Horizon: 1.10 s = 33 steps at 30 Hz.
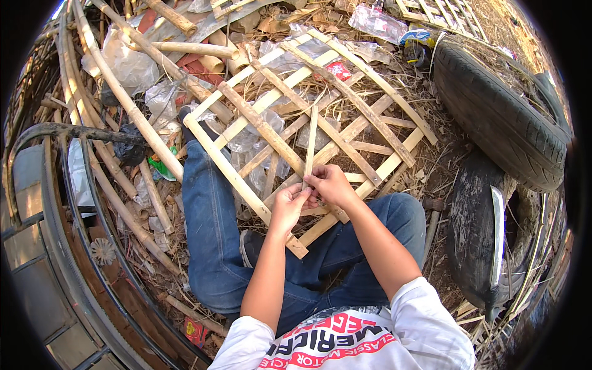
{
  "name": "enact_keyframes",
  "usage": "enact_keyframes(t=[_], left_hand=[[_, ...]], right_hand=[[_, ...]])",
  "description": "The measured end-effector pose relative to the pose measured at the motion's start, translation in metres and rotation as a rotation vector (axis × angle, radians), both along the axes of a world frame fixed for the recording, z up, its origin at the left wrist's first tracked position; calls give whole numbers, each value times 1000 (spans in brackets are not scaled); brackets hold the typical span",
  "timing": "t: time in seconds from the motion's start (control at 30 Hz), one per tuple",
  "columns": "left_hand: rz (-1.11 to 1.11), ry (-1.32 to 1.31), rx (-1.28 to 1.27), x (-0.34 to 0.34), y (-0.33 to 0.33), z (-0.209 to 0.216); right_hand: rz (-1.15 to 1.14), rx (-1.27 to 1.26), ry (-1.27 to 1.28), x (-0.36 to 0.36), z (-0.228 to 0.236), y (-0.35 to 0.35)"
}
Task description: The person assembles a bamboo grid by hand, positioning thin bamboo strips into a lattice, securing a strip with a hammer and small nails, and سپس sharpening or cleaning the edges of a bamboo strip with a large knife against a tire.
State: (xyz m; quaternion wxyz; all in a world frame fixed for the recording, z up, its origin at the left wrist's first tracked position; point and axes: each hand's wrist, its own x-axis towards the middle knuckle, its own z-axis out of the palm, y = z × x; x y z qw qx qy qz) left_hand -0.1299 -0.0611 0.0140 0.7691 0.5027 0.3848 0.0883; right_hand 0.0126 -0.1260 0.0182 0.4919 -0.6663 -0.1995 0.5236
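A lattice panel of crossed bamboo slats (263, 125) lies tilted over my bent legs, its near corner close to my lap. Above its near part, a short, narrow bamboo strip (311, 137) points up and away from me. My left hand (290, 208) is closed around the strip's lower end, fingers curled. Just to its right, my right hand (331, 185) pinches the same strip a little higher, the two hands touching or nearly so. The very bottom of the strip is hidden by my fingers.
Two worn tyres (499, 114) rest at the right, one above the other. Beside my right knee is a hammer-like tool (434, 209). Long bamboo poles (123, 92) and plastic litter (131, 61) cover the left ground. A metal-framed chair (37, 185) stands at the far left.
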Motion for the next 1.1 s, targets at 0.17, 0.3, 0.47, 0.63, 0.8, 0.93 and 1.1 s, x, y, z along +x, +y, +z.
enact_keyframes(t=[0.17, 0.3, 0.47, 0.63, 0.8, 0.93, 1.1], left_hand=[[48, -19, -19, 2, -5, -1], [60, 32, 96, 1, -6, -6], [22, 374, 777, 6, -17, 10], [41, 389, 1160, 10, -22, 9], [90, 289, 948, 7, -20, 5], [199, 142, 401, 5, -17, 1], [254, 89, 143, -1, -5, -7]], right_hand=[[-113, -10, 37, -1, 0, -4], [-133, 3, -202, 0, -2, -10], [-99, -25, -493, -11, 14, -3], [-155, 10, -401, -19, 6, 4], [-206, 82, -285, -15, -17, 5], [-231, 89, -150, -14, -25, 5], [-207, 108, -76, -17, -17, 4]])
